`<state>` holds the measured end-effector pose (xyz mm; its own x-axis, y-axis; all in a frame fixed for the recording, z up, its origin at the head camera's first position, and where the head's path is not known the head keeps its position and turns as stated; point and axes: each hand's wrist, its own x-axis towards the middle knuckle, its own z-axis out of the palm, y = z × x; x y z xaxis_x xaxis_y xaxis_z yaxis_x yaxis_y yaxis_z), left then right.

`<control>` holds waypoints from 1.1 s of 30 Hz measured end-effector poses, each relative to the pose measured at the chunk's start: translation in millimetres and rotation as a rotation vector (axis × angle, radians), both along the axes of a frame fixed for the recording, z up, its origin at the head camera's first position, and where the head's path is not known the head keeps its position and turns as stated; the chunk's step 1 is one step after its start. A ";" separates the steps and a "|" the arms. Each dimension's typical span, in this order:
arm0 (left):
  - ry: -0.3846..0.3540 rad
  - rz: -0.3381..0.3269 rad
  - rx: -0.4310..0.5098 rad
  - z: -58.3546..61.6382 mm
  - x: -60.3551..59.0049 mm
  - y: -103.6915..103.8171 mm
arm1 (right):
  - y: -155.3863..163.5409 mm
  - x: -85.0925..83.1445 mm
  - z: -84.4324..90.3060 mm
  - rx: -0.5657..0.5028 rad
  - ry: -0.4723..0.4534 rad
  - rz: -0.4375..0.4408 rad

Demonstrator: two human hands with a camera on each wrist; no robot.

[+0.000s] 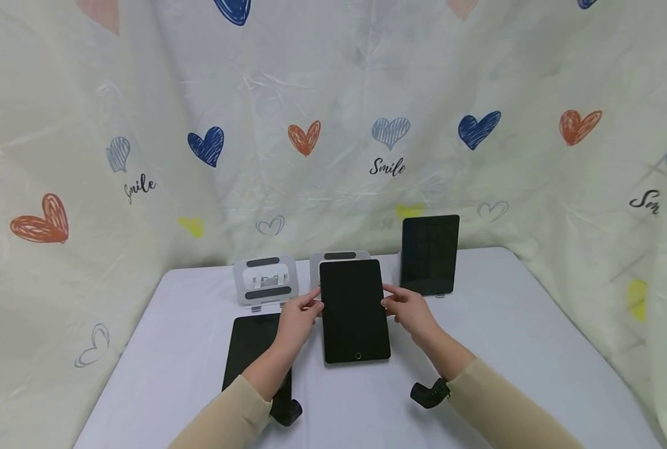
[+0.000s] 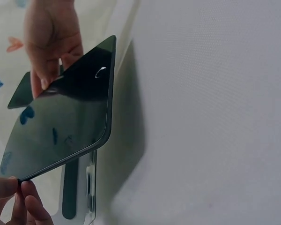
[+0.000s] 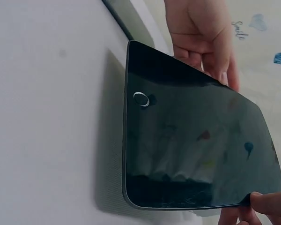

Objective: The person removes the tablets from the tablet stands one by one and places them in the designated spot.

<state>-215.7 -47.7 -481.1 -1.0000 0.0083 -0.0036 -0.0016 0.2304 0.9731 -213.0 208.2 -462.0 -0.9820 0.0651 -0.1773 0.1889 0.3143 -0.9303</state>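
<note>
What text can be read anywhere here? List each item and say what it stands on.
"Smile" – on the backdrop cloth, centre, black script.
"Smile" – on the same cloth, at left, tilted.
"S…" – at the right edge, cut off; only the start reads.
"Smile" – in the right wrist view, on the cloth, turned sideways.
The held tablet, gripped by the left hand and right hand, shows no text, only a round button.

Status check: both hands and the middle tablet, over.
Left hand and right hand each pinch a side edge of the middle tablet. Tablet lifted off the table, tilted, screen dark. Empty stand behind left; nothing blocking.
</note>
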 end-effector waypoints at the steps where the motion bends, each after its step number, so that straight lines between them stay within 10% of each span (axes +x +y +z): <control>1: -0.006 0.002 0.001 -0.4 1.2 -0.5 | -0.4 1.2 0.2 0.001 -0.001 0.004; 33: -0.145 -0.057 -0.056 -20.7 31.7 -8.7 | -4.1 28.0 -16.5 0.063 -0.107 0.080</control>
